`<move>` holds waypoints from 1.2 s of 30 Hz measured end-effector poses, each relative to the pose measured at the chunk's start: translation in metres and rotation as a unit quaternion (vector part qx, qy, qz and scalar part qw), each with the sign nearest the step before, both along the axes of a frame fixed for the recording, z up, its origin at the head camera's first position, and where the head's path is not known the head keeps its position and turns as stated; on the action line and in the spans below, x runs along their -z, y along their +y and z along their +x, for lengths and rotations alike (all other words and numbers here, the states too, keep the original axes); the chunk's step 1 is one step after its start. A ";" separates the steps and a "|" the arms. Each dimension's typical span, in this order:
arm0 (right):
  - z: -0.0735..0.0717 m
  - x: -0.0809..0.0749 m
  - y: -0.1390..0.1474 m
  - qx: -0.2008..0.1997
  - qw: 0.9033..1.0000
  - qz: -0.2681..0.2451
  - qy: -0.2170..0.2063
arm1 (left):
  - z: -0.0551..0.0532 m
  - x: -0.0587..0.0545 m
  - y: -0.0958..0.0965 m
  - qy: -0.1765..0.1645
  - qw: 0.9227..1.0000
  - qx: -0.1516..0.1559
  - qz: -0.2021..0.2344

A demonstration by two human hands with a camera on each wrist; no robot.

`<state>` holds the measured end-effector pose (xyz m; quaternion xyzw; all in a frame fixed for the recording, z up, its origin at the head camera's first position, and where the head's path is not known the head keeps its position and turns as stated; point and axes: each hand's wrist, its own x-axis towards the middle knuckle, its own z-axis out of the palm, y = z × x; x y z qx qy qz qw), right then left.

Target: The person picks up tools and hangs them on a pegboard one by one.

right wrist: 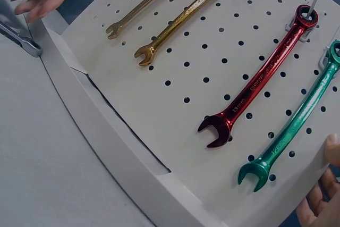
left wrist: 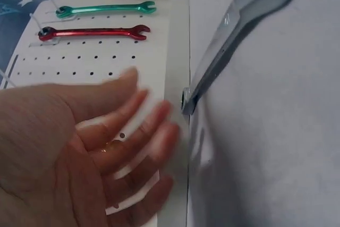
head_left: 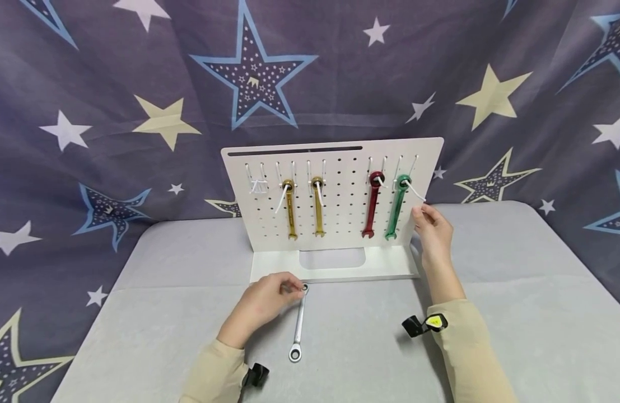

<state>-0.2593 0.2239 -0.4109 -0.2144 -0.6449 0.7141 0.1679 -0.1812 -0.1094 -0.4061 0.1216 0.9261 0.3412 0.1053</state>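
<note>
A silver ring wrench [head_left: 299, 322] with a ring at each end lies in front of the white pegboard [head_left: 340, 215], its far end by the base's front edge. My left hand [head_left: 269, 296] hovers at that far end; in the left wrist view its loosely bent fingers are apart from the wrench [left wrist: 220, 46]. My right hand [head_left: 434, 232] holds the board's right edge, thumb in front and fingers behind it. On the board hang two gold wrenches [head_left: 290, 212], a red wrench [right wrist: 260, 81] and a green wrench [right wrist: 292, 123].
At the board's upper left, white hooks [head_left: 258, 186] hold no wrench. The board stands on a white base [head_left: 276, 266] with a cut-out. Grey cloth [head_left: 496, 246] covers the table. Behind hangs a dark curtain [head_left: 335, 84] with stars.
</note>
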 end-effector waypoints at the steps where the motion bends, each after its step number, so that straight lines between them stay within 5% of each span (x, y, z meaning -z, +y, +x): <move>1: 0.000 0.000 0.000 0.000 1.000 0.002 -0.001 | 0.001 0.001 0.000 0.004 1.000 -0.002 -0.007; 13: 0.001 0.003 0.000 0.005 1.000 0.001 0.005 | 0.005 0.012 0.004 0.012 0.998 -0.036 -0.050; 36: 0.000 0.003 0.000 0.003 1.000 0.014 0.006 | 0.004 0.013 0.002 0.001 0.997 0.006 -0.072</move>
